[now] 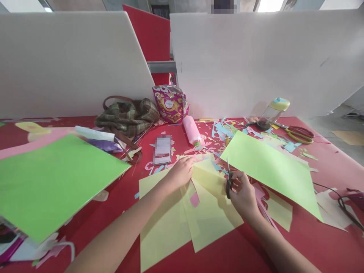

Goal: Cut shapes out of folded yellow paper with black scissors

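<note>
My right hand (243, 195) grips a small pair of scissors (229, 182) by its black handles, blades pointing away from me. Between my hands a pale yellow paper strip (209, 177) stretches from my left fingers toward the scissors. My left hand (182, 172) is closed on the strip's far left end, fingertips partly hidden. Beneath lie two larger yellow sheets, one on the left (162, 223) and one on the right (217, 223), overlapping in the middle. A small pink paper piece (195, 199) shows on the right sheet.
Green sheets lie left (57, 182) and right (270, 170). Beyond my hands are a phone (162, 149), a pink bottle (192, 131), a snack bag (170, 104), a plaid bag (127, 115), paper scraps (224, 129), a jar (271, 113) and larger red-handled scissors (301, 132). White panels (256, 64) stand behind.
</note>
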Demonstrator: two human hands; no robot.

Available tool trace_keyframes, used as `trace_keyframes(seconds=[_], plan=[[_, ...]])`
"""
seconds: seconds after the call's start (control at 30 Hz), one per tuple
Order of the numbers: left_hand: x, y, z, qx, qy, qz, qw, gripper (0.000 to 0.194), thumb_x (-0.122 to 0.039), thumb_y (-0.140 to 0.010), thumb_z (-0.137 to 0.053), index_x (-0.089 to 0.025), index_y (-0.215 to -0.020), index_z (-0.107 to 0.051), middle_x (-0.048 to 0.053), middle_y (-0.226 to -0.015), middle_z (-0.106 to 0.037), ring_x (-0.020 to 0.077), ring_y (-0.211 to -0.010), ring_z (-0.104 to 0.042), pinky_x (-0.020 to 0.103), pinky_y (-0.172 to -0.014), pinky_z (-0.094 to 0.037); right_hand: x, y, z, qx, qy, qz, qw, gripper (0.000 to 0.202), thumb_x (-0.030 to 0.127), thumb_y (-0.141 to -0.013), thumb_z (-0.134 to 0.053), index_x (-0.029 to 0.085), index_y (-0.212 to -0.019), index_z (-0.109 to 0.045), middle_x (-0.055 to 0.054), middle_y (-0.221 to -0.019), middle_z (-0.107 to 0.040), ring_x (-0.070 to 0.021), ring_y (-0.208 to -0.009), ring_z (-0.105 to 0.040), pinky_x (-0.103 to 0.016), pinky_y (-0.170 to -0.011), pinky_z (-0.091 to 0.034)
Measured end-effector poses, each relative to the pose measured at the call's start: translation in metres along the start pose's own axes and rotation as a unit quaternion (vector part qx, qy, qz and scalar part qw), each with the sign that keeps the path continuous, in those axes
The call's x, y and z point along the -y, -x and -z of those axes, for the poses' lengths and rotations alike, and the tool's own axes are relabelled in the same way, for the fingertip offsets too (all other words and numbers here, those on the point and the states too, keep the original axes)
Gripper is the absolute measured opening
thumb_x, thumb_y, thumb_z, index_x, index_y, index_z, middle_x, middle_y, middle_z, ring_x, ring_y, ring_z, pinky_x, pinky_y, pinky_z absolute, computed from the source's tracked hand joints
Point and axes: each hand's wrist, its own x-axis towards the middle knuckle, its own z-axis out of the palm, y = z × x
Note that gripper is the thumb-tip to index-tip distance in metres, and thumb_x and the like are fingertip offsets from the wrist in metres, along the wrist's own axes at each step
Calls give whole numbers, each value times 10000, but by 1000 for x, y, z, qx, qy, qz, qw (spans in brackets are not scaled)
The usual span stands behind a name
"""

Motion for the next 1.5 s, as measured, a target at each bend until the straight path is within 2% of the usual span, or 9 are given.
trace_keyframes(seconds=[0.23, 0.47, 0.63, 0.8, 1.0, 1.1, 1.17, 1.37, 1.5], plan=[[9, -41, -16, 52, 10, 32, 998, 208, -245, -640, -555, -148, -822, -522, 85, -868, -550, 242, -856, -514, 323, -725, -398, -1, -1, -1, 19, 83, 16, 996, 151, 170, -625, -482, 216, -708, -364, 8, -645, -466, -130, -566, -479, -243, -516, -434], [6, -44, -11, 119, 105, 61, 985, 277, -268, -544, -619, -164, -789, -544, -7, -657, -550, 176, -658, -534, 243, -586, -391, 2, 0, -2, 29, 83, 37, 995, 166, 168, -619, -476, 215, -713, -347, -34, -760, -507, -147, -629, -505, -249, -526, -441], [9, -31, -1, 136, 192, 79, 969, 134, -289, -603, -552, -163, -644, -528, -14, -625, -544, 158, -626, -522, 226, -555, -369, 3, 1, -1, 17, 77, 33, 996, 169, 169, -619, -476, 215, -715, -345, -28, -751, -496, -134, -609, -482, -243, -518, -441], [14, -6, 5, 113, 294, 148, 937, 202, -272, -699, -431, -173, -867, -483, 7, -713, -574, 157, -647, -556, 241, -569, -402, 2, 2, -1, 9, 57, 40, 998, 185, 146, -601, -481, 215, -711, -349, -12, -735, -487, -121, -604, -475, -257, -576, -457], [-5, 34, 4, 123, 406, 213, 880, 237, -238, -739, -371, -150, -956, -408, 69, -835, -591, 170, -757, -587, 280, -636, -455, 0, 0, -2, 28, 51, 29, 998, 187, 148, -604, -488, 214, -718, -356, -5, -715, -493, -116, -599, -494, -260, -603, -466], [-12, 48, 1, 148, 491, 263, 817, 269, -196, -706, -429, -168, -970, -387, 64, -908, -573, 159, -792, -581, 284, -677, -458, -2, 0, -3, 59, 84, 36, 994, 185, 158, -604, -492, 217, -727, -366, -7, -722, -510, -139, -642, -516, -276, -619, -458], [-12, 53, -1, 163, 505, 276, 802, 281, -184, -686, -463, -182, -959, -399, 41, -880, -567, 155, -799, -572, 265, -663, -454, -3, 0, -4, 82, 114, 42, 989, 186, 160, -604, -493, 219, -728, -368, -3, -706, -512, -151, -642, -518, -285, -617, -451], [1, 49, 8, 148, 422, 243, 861, 278, -225, -700, -448, -197, -970, -388, -19, -732, -541, 125, -720, -560, 249, -673, -427, -2, -2, -5, 133, 144, 63, 978, 181, 149, -623, -475, 214, -765, -383, -11, -708, -531, -149, -616, -515, -265, -579, -431], [8, 34, 17, 146, 271, 187, 933, 306, -343, -735, -399, -187, -999, -401, 17, -808, -578, 152, -752, -562, 272, -674, -417, -1, -4, -4, 131, 180, 76, 972, 168, 149, -620, -470, 214, -752, -389, 14, -655, -510, -133, -562, -484, -225, -516, -396]])
